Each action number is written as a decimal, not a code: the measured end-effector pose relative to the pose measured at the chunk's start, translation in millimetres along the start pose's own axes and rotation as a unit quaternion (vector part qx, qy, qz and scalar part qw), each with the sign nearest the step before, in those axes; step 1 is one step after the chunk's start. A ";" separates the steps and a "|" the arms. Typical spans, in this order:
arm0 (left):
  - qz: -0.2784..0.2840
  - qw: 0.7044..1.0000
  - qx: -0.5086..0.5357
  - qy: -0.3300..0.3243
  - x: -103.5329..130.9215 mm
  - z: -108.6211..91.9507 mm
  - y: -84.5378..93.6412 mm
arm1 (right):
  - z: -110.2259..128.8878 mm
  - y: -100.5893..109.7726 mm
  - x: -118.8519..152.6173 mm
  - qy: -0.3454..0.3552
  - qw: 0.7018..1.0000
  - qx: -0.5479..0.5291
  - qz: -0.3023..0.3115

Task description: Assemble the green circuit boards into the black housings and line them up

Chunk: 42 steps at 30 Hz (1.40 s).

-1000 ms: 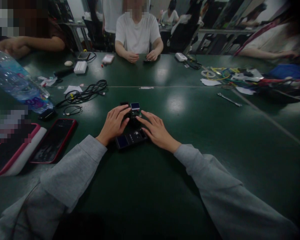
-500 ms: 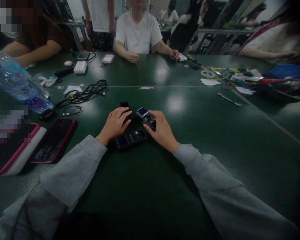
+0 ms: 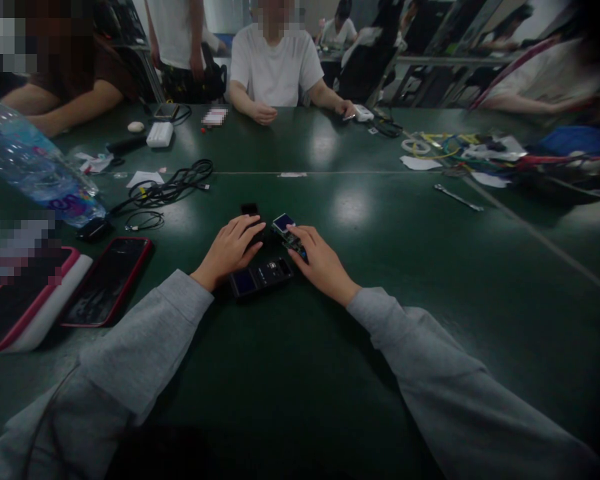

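Note:
My left hand (image 3: 230, 248) curves over a small black casing (image 3: 249, 209), its thumb and fingers around the near part. Most of that casing is hidden under the hand. My right hand (image 3: 324, 259) holds a green circuit board (image 3: 294, 240) that carries a small screen (image 3: 283, 223). The right fingertips lie across the board's top beside the screen, and the thumb is at its near edge. Between the hands and nearer to me, a black panel (image 3: 261, 277) with a dark window and small cut-outs lies flat on the table.
Two phones, one red-edged phone (image 3: 109, 283) among them, lie at left by a tilted water bottle (image 3: 45, 167). Black cables (image 3: 173, 181) are coiled behind. A wrench (image 3: 458, 198) and tangled wires (image 3: 445, 148) lie at right. A person in a white shirt (image 3: 277, 65) sits opposite.
My right fingers have shifted from the board's far side onto its top, beside the screen. My left hand has barely moved. The standing person in the background has shifted left.

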<state>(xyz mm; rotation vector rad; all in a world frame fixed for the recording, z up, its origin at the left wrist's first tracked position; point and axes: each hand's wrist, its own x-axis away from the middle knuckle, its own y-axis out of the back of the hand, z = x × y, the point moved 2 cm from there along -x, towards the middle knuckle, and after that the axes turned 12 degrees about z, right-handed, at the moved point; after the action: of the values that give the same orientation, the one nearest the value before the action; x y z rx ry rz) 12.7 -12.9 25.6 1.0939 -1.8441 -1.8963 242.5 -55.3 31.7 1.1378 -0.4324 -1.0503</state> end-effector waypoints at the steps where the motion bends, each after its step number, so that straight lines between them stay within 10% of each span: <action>1: 0.004 1.000 0.002 -0.007 -0.1 -0.7 0.3 | 0.0 0.0 0.0 -0.001 1.000 0.000 -0.001; 37: 0.033 0.999 -0.014 0.014 1.7 -4.6 0.9 | -10.1 1.9 -0.8 -0.113 0.990 0.021 -0.077; 42: 0.030 0.999 -0.020 0.014 1.9 -4.6 0.9 | -4.3 14.3 40.6 -0.091 0.995 0.015 -0.039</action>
<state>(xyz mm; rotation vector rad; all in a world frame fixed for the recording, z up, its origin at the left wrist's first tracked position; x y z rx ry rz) 14.2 -17.7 26.4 1.0352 -1.7958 -1.8660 271.8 -87.0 34.2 1.0960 -0.5528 -1.2251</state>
